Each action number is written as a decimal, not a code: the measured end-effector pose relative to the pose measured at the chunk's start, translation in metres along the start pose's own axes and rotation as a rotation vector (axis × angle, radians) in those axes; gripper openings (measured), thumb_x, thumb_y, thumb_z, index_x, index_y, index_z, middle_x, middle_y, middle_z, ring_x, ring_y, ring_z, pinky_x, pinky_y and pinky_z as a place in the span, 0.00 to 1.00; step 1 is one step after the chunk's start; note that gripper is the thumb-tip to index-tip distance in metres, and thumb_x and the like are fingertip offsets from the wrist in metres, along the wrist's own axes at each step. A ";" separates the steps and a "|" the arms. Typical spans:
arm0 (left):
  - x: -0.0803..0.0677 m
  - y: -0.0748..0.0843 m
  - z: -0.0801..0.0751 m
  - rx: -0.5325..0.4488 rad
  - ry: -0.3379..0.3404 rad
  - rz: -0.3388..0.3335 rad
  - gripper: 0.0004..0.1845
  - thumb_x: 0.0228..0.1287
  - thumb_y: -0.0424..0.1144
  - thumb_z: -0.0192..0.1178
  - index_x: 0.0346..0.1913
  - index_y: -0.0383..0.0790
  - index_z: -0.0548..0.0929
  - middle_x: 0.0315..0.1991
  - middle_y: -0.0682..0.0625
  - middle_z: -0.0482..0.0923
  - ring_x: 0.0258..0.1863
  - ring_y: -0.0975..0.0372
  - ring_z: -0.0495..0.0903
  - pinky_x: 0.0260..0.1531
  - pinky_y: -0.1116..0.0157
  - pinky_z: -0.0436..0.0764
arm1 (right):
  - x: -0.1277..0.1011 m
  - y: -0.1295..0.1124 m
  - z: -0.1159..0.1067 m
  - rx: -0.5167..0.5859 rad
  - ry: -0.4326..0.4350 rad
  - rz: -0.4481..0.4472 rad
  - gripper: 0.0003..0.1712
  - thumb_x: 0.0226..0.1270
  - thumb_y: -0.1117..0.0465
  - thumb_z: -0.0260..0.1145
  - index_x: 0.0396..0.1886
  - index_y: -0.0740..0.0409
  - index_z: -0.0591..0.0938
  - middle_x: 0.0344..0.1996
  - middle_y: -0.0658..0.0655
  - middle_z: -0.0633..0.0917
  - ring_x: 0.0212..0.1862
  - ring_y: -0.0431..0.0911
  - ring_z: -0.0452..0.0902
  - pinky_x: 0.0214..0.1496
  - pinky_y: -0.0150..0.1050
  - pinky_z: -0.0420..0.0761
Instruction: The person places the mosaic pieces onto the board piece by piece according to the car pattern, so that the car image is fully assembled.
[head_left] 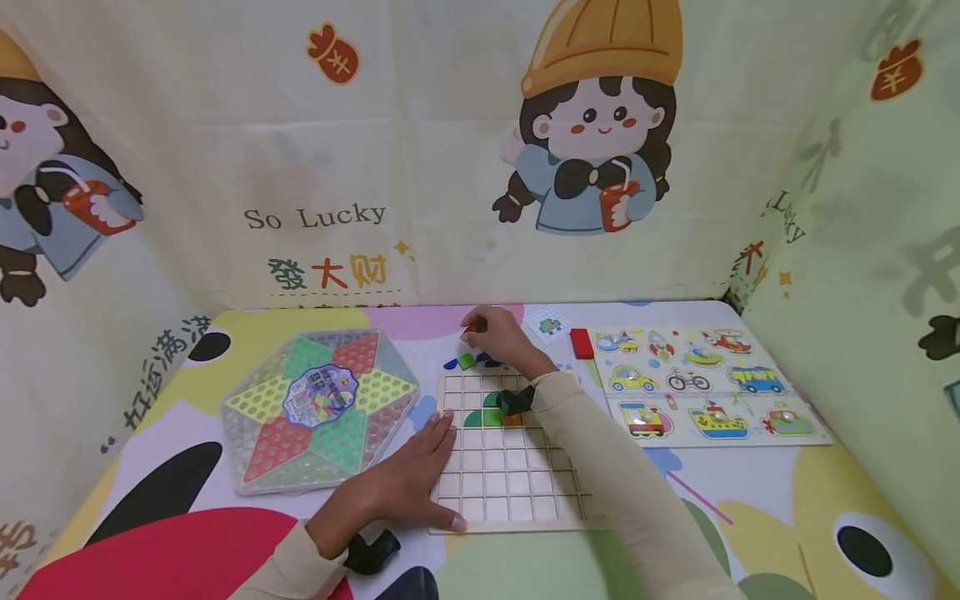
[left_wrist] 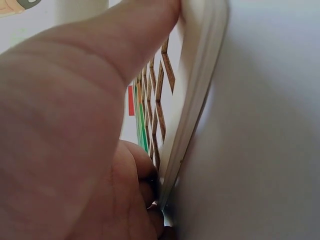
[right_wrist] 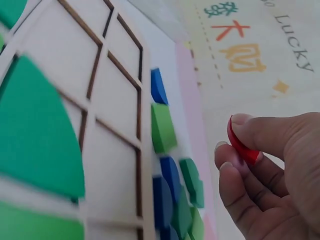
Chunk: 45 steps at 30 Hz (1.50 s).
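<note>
My right hand pinches a small curved red piece between thumb and fingers, raised beyond the far edge of a wooden grid board. My left hand rests along the board's left side, fingers extended and thumb on its near left corner. Green pieces and an orange piece lie in the grid's upper middle, partly covered by the right wrist's camera. Past the far edge are a light green block, a blue piece and several other blue and green pieces, partly hidden by the right hand.
To the left lies a hexagonal Chinese checkers set in clear plastic. A vehicle picture board is at the right, with a red block by its corner. Behind the grid lies a small pattern card. Printed cloth walls the table.
</note>
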<state>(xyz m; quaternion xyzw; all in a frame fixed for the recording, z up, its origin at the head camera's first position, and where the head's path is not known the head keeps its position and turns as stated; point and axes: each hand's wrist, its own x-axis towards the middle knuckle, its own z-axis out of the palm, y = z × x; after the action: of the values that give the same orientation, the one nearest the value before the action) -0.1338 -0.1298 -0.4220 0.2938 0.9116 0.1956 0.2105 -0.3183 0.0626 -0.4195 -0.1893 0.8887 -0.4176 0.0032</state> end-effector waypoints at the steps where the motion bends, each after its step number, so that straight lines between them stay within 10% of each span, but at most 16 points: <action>1: 0.000 0.000 0.000 0.002 0.001 0.001 0.66 0.48 0.71 0.65 0.77 0.33 0.45 0.78 0.42 0.31 0.75 0.49 0.31 0.69 0.47 0.48 | -0.002 0.001 -0.003 0.007 0.010 0.004 0.12 0.64 0.64 0.69 0.46 0.62 0.83 0.35 0.52 0.82 0.39 0.46 0.77 0.44 0.37 0.79; 45: 0.001 0.000 -0.001 0.013 -0.001 -0.017 0.65 0.48 0.71 0.65 0.77 0.34 0.46 0.78 0.44 0.33 0.75 0.51 0.31 0.70 0.48 0.48 | -0.122 0.018 -0.055 0.038 -0.059 0.020 0.15 0.64 0.69 0.68 0.50 0.59 0.87 0.38 0.50 0.85 0.37 0.45 0.78 0.37 0.36 0.80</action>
<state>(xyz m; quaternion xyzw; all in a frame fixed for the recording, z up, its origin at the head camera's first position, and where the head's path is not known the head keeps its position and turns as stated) -0.1353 -0.1299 -0.4215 0.2875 0.9153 0.1878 0.2106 -0.2201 0.1549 -0.4160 -0.1924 0.8819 -0.4287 0.0374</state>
